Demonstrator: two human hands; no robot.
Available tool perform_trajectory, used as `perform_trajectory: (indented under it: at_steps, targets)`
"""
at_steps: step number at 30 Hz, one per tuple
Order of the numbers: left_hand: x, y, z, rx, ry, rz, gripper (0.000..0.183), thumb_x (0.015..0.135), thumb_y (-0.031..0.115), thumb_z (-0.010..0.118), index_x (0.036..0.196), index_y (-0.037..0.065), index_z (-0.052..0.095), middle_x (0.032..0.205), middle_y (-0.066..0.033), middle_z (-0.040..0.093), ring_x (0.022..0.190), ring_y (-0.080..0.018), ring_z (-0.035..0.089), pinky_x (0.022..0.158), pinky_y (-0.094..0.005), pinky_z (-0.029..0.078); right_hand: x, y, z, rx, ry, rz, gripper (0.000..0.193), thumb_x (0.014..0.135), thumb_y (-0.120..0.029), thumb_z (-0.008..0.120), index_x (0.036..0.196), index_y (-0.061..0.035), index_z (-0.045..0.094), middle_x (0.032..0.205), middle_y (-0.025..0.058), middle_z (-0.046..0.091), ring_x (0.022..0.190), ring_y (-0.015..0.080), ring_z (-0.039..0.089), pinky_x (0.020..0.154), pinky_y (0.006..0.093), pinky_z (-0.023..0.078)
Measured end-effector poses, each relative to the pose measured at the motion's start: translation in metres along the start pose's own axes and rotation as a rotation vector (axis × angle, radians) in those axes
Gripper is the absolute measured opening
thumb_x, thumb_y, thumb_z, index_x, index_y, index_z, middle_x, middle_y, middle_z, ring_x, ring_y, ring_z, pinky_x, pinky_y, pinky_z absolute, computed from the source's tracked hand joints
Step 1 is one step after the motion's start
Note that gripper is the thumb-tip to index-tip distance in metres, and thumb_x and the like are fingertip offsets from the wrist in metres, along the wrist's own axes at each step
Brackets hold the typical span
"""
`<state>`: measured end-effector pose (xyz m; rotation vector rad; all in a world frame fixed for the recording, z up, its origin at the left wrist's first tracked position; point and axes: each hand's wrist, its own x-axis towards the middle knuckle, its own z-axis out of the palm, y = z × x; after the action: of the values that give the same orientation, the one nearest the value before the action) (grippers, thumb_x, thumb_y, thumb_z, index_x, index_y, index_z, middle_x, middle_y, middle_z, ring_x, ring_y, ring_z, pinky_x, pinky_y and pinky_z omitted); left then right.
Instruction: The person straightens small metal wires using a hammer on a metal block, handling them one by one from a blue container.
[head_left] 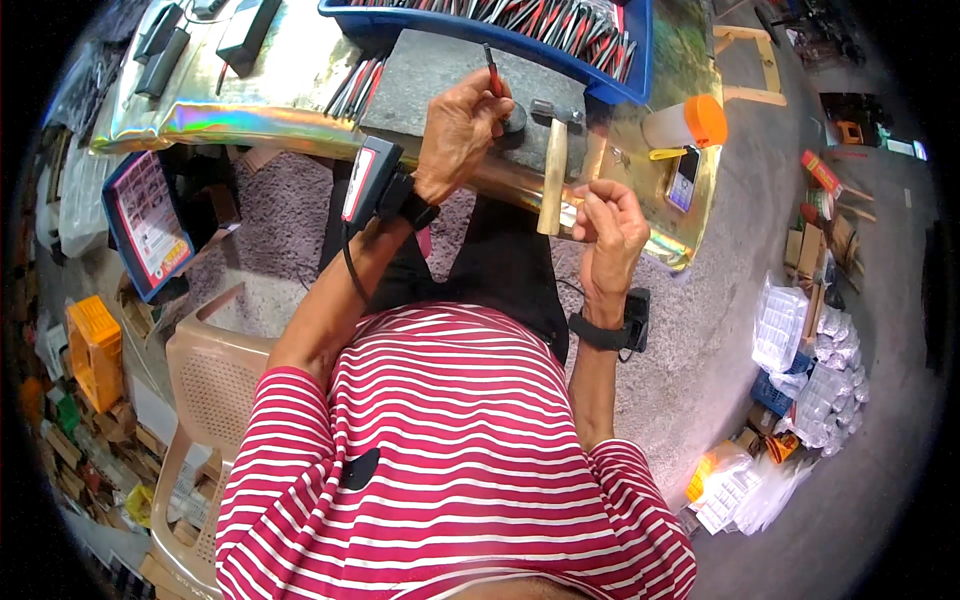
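My left hand is closed around a slim red-and-black rod-like tool, its dark tip pointing away from me. It is over a grey stone slab, beside a round dark piece. A hammer lies with its metal head on the slab and its wooden handle reaching over the table edge toward me. Just right of that handle is my right hand, thumb and fingers pinched together. Whatever they may hold is too small to make out.
Behind the slab stands a blue crate full of red-and-black tools. More such tools lie left of the slab. An orange-lidded jar and a phone sit at the right. A plastic chair stands at my left.
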<state>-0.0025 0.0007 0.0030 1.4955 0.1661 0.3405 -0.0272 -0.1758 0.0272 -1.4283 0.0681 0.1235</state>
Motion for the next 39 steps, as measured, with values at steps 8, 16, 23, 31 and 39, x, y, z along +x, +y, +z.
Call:
perform_trajectory:
  at_steps: [8, 16, 23, 31, 39]
  targets:
    - [0.002, -0.004, -0.002, 0.067, -0.013, 0.005, 0.002, 0.077, 0.004, 0.052, 0.078, 0.005, 0.053, 0.06, 0.0005, 0.053, 0.05, -0.0052, 0.048, 0.043, -0.0191, 0.038, -0.005, 0.017, -0.011, -0.027, 0.063, 0.061, 0.014, 0.075, -0.002, 0.052, 0.088, 0.0037, 0.049, 0.066, 0.0049, 0.051, 0.05, 0.0061, 0.042, 0.042, 0.017, 0.033]
    - [0.004, -0.008, -0.004, -0.007, -0.01, -0.031, 0.004, 0.079, 0.007, 0.053, 0.082, 0.005, 0.053, 0.063, 0.0002, 0.054, 0.052, -0.0054, 0.049, 0.044, -0.0186, 0.04, 0.002, 0.029, -0.008, -0.101, 0.027, 0.051, 0.013, 0.077, -0.003, 0.05, 0.088, 0.0039, 0.048, 0.071, 0.0081, 0.054, 0.05, 0.005, 0.044, 0.04, 0.0154, 0.035]
    - [0.004, -0.004, -0.003, 0.02, -0.019, 0.021, 0.001, 0.077, 0.003, 0.053, 0.077, 0.003, 0.052, 0.06, 0.0003, 0.053, 0.05, -0.0048, 0.048, 0.042, -0.0181, 0.039, 0.004, 0.036, -0.01, -0.219, 0.021, 0.058, 0.014, 0.08, -0.014, 0.052, 0.083, 0.0001, 0.052, 0.062, 0.0007, 0.049, 0.051, 0.0041, 0.043, 0.041, 0.0163, 0.035]
    - [0.003, -0.011, -0.003, 0.048, -0.04, 0.06, 0.002, 0.08, 0.005, 0.053, 0.082, 0.004, 0.053, 0.064, 0.0006, 0.053, 0.053, -0.0055, 0.047, 0.047, -0.0186, 0.039, 0.005, 0.044, -0.009, -0.424, -0.083, -0.005, 0.023, 0.082, -0.023, 0.053, 0.077, -0.0006, 0.052, 0.061, -0.0028, 0.043, 0.053, 0.0043, 0.036, 0.046, 0.0195, 0.029]
    - [0.002, -0.011, -0.002, -0.009, -0.019, 0.051, 0.002, 0.08, 0.005, 0.052, 0.082, 0.004, 0.052, 0.064, -0.0001, 0.053, 0.052, -0.0057, 0.046, 0.047, -0.019, 0.039, 0.007, 0.041, -0.005, -0.478, -0.13, 0.003, 0.026, 0.082, -0.024, 0.052, 0.078, 0.0019, 0.052, 0.062, -0.0016, 0.043, 0.056, 0.0049, 0.036, 0.047, 0.021, 0.03]
